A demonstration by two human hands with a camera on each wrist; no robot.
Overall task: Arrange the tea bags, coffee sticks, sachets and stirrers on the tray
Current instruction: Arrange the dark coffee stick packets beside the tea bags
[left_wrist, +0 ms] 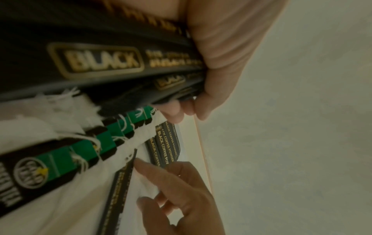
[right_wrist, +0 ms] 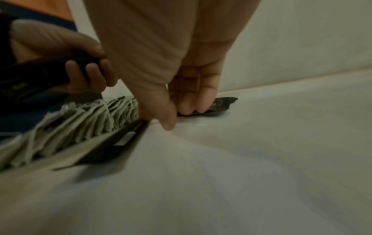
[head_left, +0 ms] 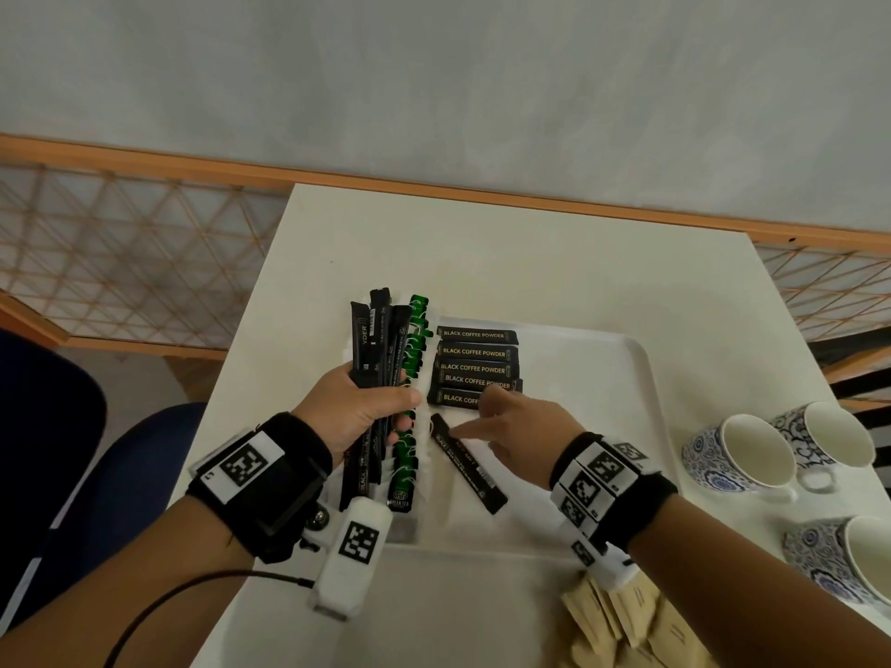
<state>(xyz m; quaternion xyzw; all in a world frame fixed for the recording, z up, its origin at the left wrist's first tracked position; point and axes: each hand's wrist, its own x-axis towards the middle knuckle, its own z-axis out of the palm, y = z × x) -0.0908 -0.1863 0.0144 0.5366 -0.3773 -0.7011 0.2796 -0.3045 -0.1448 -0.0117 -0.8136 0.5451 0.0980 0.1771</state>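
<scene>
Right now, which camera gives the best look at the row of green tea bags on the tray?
The left wrist view: the green tea bags fill it close up, tags and strings clear. The head view shows the whole row, partly behind the left hand gripping coffee sticks. The right wrist view shows only blurred pale bags.

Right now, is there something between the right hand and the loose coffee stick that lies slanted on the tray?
No. The right hand already touches the loose coffee stick with its fingertips; nothing visible lies between them on the tray.
</scene>
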